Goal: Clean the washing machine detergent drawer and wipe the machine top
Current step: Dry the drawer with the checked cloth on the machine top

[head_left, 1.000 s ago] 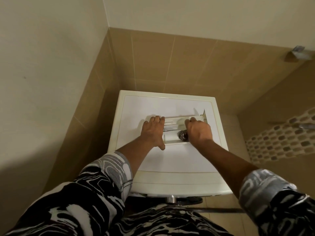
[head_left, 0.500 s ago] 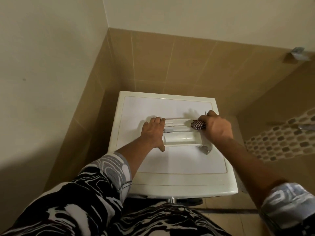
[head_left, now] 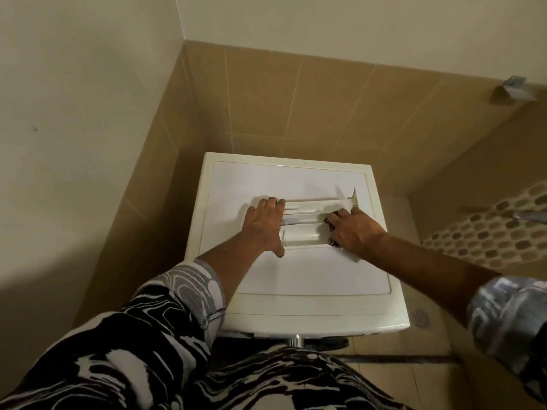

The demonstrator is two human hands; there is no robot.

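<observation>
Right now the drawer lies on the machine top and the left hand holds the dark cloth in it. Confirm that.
Not the left hand: the head view shows the right hand holding the dark cloth in the drawer on the machine top.

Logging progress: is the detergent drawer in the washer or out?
Out. The detergent drawer lies compartments-up on the machine top, left hand bracing it, right hand pressing a cloth inside.

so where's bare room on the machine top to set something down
Bare: the back strip of the machine top behind the drawer, and the front stretch between the forearms. Crowded: the middle, where left hand and right hand with cloth are at the drawer.
</observation>
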